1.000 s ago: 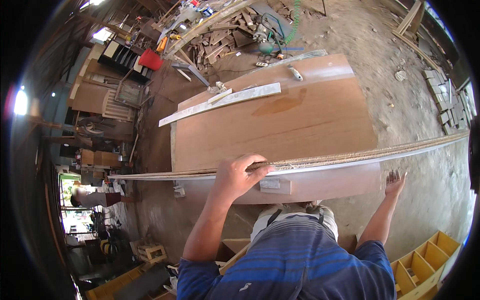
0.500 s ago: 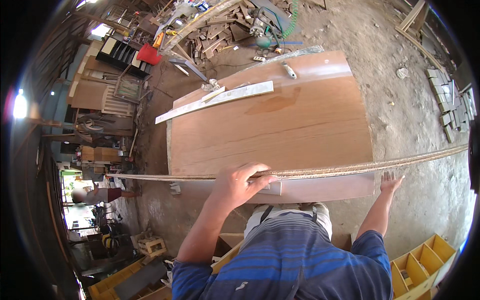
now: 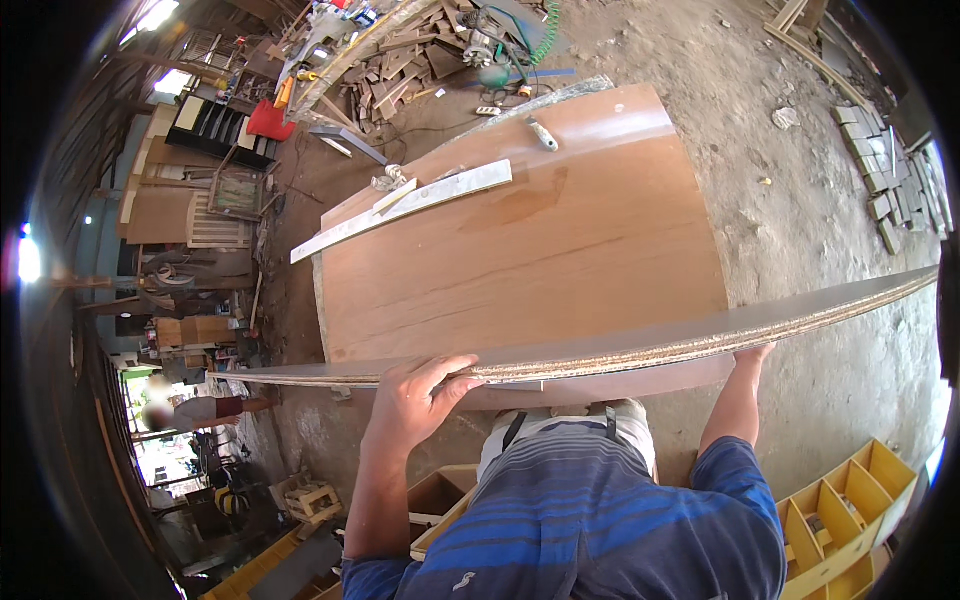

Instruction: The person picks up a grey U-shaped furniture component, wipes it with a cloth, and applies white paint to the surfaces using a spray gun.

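The left hand (image 3: pixel 412 398) clamps thumb and fingers on the near edge of a grey-faced panel (image 3: pixel 590 360), seemingly lifted, not set down, across the near edge of the brown board (image 3: pixel 520 270). The right hand's (image 3: pixel 755 352) fingers hide behind the panel; I can't tell their grip.

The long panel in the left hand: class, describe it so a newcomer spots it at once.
Find the large brown sheet in the middle. Across its near side runs the long panel, its edge gripped by the person's left hand. Unlike the brown sheet, it shows a grey face and a rough, pale, layered edge.
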`<action>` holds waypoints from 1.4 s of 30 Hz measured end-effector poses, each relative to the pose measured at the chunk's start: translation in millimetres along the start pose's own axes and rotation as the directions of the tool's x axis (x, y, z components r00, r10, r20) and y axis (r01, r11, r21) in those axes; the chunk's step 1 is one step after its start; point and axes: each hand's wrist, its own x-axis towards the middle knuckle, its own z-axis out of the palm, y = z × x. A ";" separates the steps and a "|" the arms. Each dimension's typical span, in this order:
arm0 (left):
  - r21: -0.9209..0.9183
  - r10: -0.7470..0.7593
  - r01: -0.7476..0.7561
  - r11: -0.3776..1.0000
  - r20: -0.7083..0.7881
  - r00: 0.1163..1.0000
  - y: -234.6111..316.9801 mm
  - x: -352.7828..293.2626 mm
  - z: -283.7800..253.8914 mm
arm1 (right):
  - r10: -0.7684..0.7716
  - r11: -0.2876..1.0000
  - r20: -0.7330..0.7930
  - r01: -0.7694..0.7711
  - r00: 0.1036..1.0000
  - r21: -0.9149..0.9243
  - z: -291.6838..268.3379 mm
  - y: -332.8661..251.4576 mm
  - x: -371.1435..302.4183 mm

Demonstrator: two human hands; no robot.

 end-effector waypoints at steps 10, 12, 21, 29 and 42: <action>-0.135 -0.041 0.043 0.990 0.018 0.999 25.7 9.2 2.9 | 0.079 0.997 0.041 -0.080 0.996 0.018 3.4 8.3 10.3; -0.111 0.018 -0.017 0.994 0.009 1.000 28.5 16.7 8.9 | 0.086 0.996 0.045 -0.087 0.995 0.023 4.7 8.3 11.1; -0.028 0.086 -0.087 0.996 -0.048 0.995 17.1 16.7 22.8 | 0.121 0.989 0.097 -0.129 0.988 0.076 8.6 15.6 5.9; 0.070 0.112 -0.107 0.992 -0.074 0.991 20.1 18.6 29.7 | 0.083 0.986 0.111 -0.098 0.990 0.134 -4.0 5.0 0.1; 0.155 0.231 -0.207 0.966 -0.157 0.960 17.4 9.8 25.5 | 0.069 0.985 0.098 -0.083 0.993 0.149 20.5 -2.2 -40.5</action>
